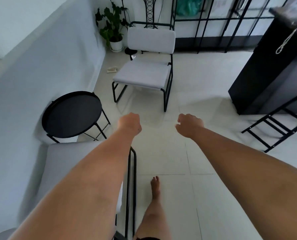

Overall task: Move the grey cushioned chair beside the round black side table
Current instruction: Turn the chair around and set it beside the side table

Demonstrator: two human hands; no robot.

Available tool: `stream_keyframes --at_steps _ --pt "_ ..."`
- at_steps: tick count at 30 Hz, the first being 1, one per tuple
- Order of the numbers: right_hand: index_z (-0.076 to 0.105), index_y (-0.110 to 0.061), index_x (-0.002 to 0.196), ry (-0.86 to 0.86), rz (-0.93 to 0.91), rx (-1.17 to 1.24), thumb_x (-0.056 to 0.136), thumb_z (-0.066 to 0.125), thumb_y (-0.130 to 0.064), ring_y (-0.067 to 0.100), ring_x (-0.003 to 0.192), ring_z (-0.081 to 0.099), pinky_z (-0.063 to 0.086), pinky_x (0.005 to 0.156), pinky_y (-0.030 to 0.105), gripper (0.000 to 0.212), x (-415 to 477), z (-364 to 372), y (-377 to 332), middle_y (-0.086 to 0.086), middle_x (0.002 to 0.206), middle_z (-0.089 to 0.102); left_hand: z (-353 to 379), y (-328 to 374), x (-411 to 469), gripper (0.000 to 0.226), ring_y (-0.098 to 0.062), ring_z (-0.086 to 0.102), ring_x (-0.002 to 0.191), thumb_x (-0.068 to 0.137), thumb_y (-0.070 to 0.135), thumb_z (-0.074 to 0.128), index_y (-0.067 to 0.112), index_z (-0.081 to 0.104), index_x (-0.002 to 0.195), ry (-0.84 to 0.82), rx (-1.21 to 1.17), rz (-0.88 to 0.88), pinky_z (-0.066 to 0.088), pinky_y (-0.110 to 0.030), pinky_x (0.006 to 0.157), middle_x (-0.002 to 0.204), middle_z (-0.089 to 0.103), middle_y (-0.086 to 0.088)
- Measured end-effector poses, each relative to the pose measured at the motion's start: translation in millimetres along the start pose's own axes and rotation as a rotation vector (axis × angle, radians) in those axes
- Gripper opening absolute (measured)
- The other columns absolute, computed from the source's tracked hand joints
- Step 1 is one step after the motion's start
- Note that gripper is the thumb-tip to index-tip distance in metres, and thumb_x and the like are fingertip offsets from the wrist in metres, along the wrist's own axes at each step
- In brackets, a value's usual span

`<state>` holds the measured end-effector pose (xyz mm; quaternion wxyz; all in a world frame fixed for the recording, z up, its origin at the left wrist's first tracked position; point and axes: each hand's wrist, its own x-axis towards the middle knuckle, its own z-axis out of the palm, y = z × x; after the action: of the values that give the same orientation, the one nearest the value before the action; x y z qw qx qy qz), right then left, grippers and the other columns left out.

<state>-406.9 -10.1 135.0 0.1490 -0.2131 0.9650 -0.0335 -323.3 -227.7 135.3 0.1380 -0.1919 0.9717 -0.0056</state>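
A grey cushioned chair (144, 73) on a black metal frame stands on the tiled floor ahead of me, facing me, a little beyond and to the right of the round black side table (71, 115), which stands by the white wall. My left hand (130, 124) and my right hand (187, 125) are stretched out in front, both with the fingers curled in and nothing in them, about an arm's reach short of the chair's front edge. A second grey cushioned seat (71, 163) lies under my left forearm, just this side of the table.
A potted plant (113, 32) stands in the far left corner behind the chair. A black metal grid shelf (222, 21) lines the back wall. A tall black cabinet (268, 70) and a black frame (279, 129) stand at the right. My bare foot (155, 187) is on the floor.
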Motion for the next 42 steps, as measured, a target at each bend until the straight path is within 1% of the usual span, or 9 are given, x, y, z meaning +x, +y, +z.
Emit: stream_keyframes --at_steps 4,8,15,20,26,30,33,36,42 --pt "0.056 -0.019 0.122 0.036 0.051 0.000 0.095 0.046 -0.030 0.027 0.107 0.060 0.044 0.082 0.035 0.031 85 -40 26 0.006 0.120 0.062 -38 27 95 0.019 -0.032 0.065 0.093 0.082 0.013 0.057 0.010 0.064 0.100 0.022 -0.043 0.042 0.044 -0.029 0.067 0.097 0.063 -0.009" --pt "0.057 -0.020 0.121 0.052 0.091 0.004 0.093 0.046 -0.028 0.028 0.106 0.060 0.042 0.081 0.034 0.031 163 -81 50 0.005 0.118 0.063 -85 61 182 0.024 -0.030 0.064 0.099 0.091 0.027 0.054 0.011 0.066 0.105 0.060 -0.021 0.107 0.042 -0.029 0.069 0.107 0.065 -0.009" --pt "0.058 -0.020 0.120 0.087 0.124 0.041 0.094 0.045 -0.030 0.028 0.107 0.060 0.040 0.081 0.033 0.031 295 -144 115 0.005 0.118 0.063 -156 131 325 0.006 -0.024 0.050 0.074 0.090 0.019 0.052 0.015 0.057 0.090 0.106 0.020 0.186 0.036 -0.029 0.061 0.089 0.055 -0.004" --pt "0.058 -0.019 0.120 0.081 0.095 0.014 0.094 0.044 -0.031 0.028 0.111 0.059 0.045 0.088 0.036 0.032 396 -181 177 0.005 0.120 0.063 -182 181 431 0.002 -0.023 0.052 0.069 0.084 0.015 0.054 0.016 0.056 0.084 0.097 -0.017 0.142 0.031 -0.022 0.050 0.080 0.052 -0.001" --pt "0.058 -0.017 0.112 0.080 0.012 -0.058 0.093 0.042 -0.027 0.026 0.095 0.059 0.041 0.075 0.034 0.027 529 -243 236 0.004 0.110 0.063 -218 234 549 0.008 -0.017 0.048 0.055 0.076 0.007 0.051 0.014 0.054 0.075 0.086 -0.151 0.014 0.031 -0.020 0.046 0.071 0.053 -0.001" --pt "0.055 -0.018 0.100 0.144 -0.043 -0.103 0.093 0.042 -0.026 0.024 0.080 0.053 0.037 0.064 0.032 0.017 605 -288 254 0.001 0.092 0.057 -251 249 613 0.009 -0.019 0.047 0.057 0.073 0.006 0.050 0.013 0.053 0.077 0.149 -0.267 -0.042 0.030 -0.022 0.046 0.070 0.050 -0.002" --pt "0.049 -0.020 0.090 0.141 -0.075 -0.110 0.092 0.043 -0.026 0.023 0.075 0.052 0.029 0.053 0.028 0.008 668 -308 269 -0.001 0.083 0.052 -262 263 668 0.007 -0.020 0.050 0.060 0.074 0.006 0.052 0.012 0.052 0.076 0.115 -0.233 -0.060 0.037 -0.024 0.051 0.072 0.051 -0.003" --pt "0.047 -0.021 0.090 0.153 -0.098 -0.105 0.092 0.043 -0.027 0.024 0.078 0.053 0.035 0.062 0.031 0.008 736 -325 282 -0.001 0.086 0.052 -276 271 733 0.004 -0.026 0.055 0.075 0.081 0.012 0.053 0.012 0.056 0.084 0.121 -0.190 -0.072 0.042 -0.029 0.062 0.078 0.052 -0.003" --pt "0.047 -0.021 0.091 0.158 -0.086 -0.128 0.091 0.043 -0.024 0.026 0.079 0.052 0.034 0.065 0.032 0.006 877 -358 298 0.000 0.086 0.051 -314 286 884 0.005 -0.023 0.055 0.073 0.082 0.013 0.058 0.015 0.059 0.086 0.130 -0.143 -0.066 0.041 -0.026 0.060 0.076 0.053 -0.001"
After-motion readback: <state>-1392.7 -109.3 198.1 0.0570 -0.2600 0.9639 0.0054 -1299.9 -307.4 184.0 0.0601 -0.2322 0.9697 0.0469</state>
